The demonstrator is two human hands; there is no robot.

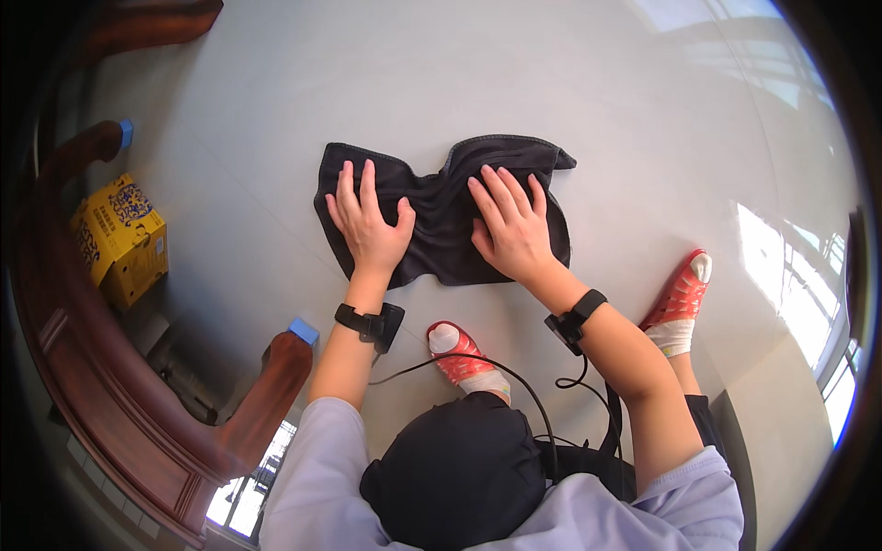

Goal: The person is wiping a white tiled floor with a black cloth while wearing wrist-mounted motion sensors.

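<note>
A black cloth (441, 227) with a stitched edge lies spread on the pale, smooth floor (441, 82), rumpled in its middle and with one corner sticking out at the far right. My left hand (368, 224) rests palm down on its left part, fingers spread. On the right part lies my right hand (511, 220), also palm down with the fingers apart. Neither hand grasps the fabric. Each forearm wears a black strap with a small device, the left one (372, 325) and the right one (575, 320), both with cables.
At the left stands dark carved wooden furniture (117, 358) whose feet bear blue pads (303, 331). A yellow cardboard box (124, 237) is beside it. My feet, in red sandals (458, 355) and white socks, are just below the cloth and to its right. A black cable (530, 389) crosses near my knee.
</note>
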